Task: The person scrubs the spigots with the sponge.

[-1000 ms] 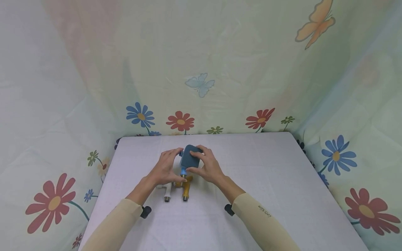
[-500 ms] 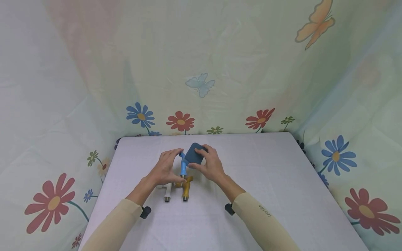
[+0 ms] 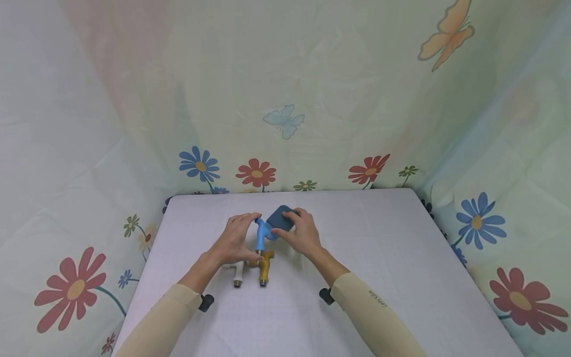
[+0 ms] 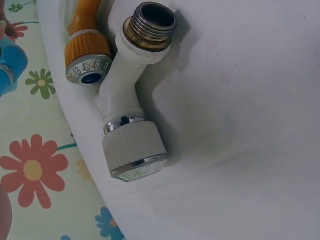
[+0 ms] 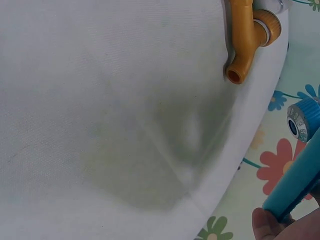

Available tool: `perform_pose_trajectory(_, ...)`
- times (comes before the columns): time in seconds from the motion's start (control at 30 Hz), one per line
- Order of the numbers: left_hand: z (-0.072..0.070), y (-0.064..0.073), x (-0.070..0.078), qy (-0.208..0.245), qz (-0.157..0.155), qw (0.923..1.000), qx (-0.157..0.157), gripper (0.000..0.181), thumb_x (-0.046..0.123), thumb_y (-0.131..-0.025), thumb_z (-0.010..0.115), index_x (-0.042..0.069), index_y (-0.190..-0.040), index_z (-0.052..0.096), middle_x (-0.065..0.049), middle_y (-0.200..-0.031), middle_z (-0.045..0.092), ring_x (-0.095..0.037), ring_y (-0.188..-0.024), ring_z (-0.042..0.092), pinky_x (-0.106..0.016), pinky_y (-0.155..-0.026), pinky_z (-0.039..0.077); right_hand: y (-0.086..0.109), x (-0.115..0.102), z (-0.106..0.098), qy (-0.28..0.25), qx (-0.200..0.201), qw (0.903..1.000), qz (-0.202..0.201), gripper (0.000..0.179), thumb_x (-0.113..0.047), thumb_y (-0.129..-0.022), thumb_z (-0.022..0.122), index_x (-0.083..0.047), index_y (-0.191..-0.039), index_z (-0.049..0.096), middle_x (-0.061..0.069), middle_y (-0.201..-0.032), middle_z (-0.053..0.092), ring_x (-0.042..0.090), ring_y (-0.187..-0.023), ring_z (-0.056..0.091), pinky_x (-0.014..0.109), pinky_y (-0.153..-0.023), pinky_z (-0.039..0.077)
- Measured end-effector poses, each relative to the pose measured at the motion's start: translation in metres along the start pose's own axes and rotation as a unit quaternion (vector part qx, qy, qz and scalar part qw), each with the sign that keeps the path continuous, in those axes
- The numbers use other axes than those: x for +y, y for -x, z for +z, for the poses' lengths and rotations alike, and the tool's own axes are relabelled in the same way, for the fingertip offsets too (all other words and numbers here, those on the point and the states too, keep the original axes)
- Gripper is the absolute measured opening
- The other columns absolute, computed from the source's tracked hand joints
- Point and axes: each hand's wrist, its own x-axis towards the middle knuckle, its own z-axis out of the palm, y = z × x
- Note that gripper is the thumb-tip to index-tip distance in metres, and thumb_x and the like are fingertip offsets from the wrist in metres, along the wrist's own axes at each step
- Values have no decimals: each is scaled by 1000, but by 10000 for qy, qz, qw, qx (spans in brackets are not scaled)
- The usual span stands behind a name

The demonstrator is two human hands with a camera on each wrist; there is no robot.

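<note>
Thumb and fingers of my left hand (image 3: 235,241) pinch a blue tap (image 3: 260,238) by its two ends, above the table. My right hand (image 3: 303,233) grips a dark blue sponge (image 3: 280,218) with rounded corners, held against the right side of the tap. In the right wrist view the sponge (image 5: 295,177) shows a teal face and a dark, rough underside, near the tap's ribbed knob (image 5: 306,117). Below my hands lie a yellow tap (image 3: 264,270) and a white tap (image 3: 238,273), close together. Left wrist view: the white tap (image 4: 125,90) shows its threaded end and ribbed knob.
A white cloth covers the table (image 3: 379,248). Flower-patterned curtains (image 3: 321,99) stand behind it and on both sides. A dark camera mount (image 3: 206,302) sits at my left wrist, another mount (image 3: 326,296) at my right.
The sponge has slid and tilted to the right with my right hand, from in front of the blue tap to its side, uncovering the tap. My left hand stays nearly still.
</note>
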Motion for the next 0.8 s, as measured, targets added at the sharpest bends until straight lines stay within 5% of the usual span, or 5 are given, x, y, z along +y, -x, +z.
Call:
perform_pose_trajectory(0.37, 0, 1, -2, -146, 256, 9995, 101, 112, 52, -65, 97, 19, -156, 42, -2, -156, 51, -29, -147, 39, -62, -118, 37, 1, 7, 1, 59, 132, 9997, 214, 71, -61, -86, 77, -19, -141, 65, 18, -152, 51, 39, -138, 49, 57, -110, 49)
perform_pose_trajectory(0.63, 0, 1, -2, -57, 102, 9999, 67, 112, 46, -64, 99, 23, -157, 40, -4, -157, 50, -30, -147, 38, -61, -119, 36, 1, 11, 1, 7, 180, 9987, 467, 74, -62, -85, 77, -18, -143, 64, 17, -154, 49, 39, -138, 48, 56, -109, 50)
perform_pose_trajectory(0.8, -2, 3, -8, -145, -57, 9999, 43, 116, 59, -65, 95, 24, -159, 36, -4, -160, 47, -30, -147, 38, -59, -119, 36, 1, 17, 2, -123, 249, 9971, 704, 76, -61, -86, 77, -18, -145, 60, 17, -156, 46, 38, -140, 46, 56, -111, 49)
